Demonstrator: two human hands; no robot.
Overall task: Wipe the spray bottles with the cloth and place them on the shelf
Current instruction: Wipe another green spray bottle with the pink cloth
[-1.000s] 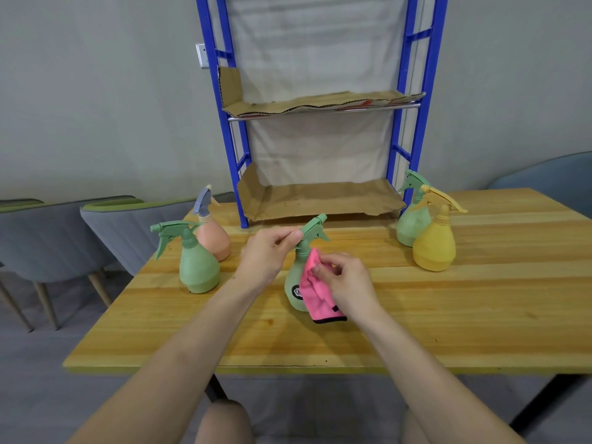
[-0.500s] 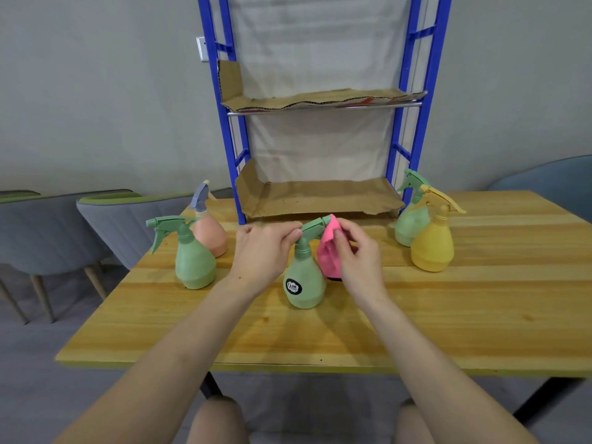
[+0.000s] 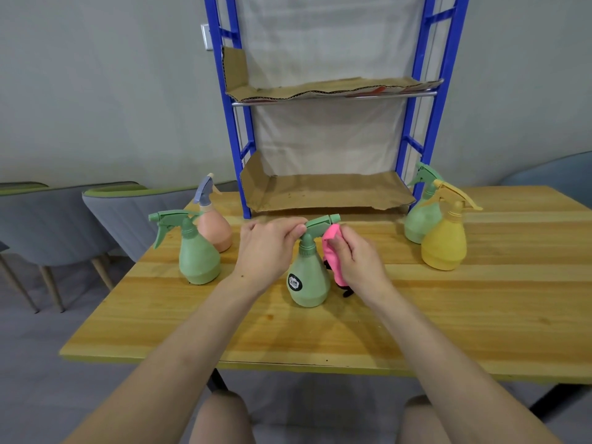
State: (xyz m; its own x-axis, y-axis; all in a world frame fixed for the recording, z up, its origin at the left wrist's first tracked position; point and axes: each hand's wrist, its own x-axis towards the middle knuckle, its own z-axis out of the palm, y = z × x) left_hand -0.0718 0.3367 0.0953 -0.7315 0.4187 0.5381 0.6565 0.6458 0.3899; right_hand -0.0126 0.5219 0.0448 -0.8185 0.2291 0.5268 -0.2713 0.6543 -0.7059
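Note:
A green spray bottle with a black label [image 3: 308, 280] stands upright on the wooden table [image 3: 464, 315], in front of me. My left hand [image 3: 269, 245] pinches the back of its trigger head. My right hand [image 3: 358, 257] grips a pink cloth [image 3: 333, 251] and presses it against the bottle's right side, under the nozzle. Another green bottle [image 3: 197, 257] and a peach bottle with a grey-blue head [image 3: 213, 227] stand at the left. A yellow bottle [image 3: 445, 241] and a green bottle [image 3: 421, 216] behind it stand at the right. The blue shelf [image 3: 320, 193] rises at the back.
The shelf has two levels lined with brown cardboard, both holding no bottles. Grey chairs [image 3: 64, 219] stand left of the table and a blue-grey chair [image 3: 557, 177] at the far right. My knees show below the table's front edge.
My right hand carried the pink cloth from the bottle's lower front up to its right side beneath the nozzle. My left hand kept its hold on the trigger head.

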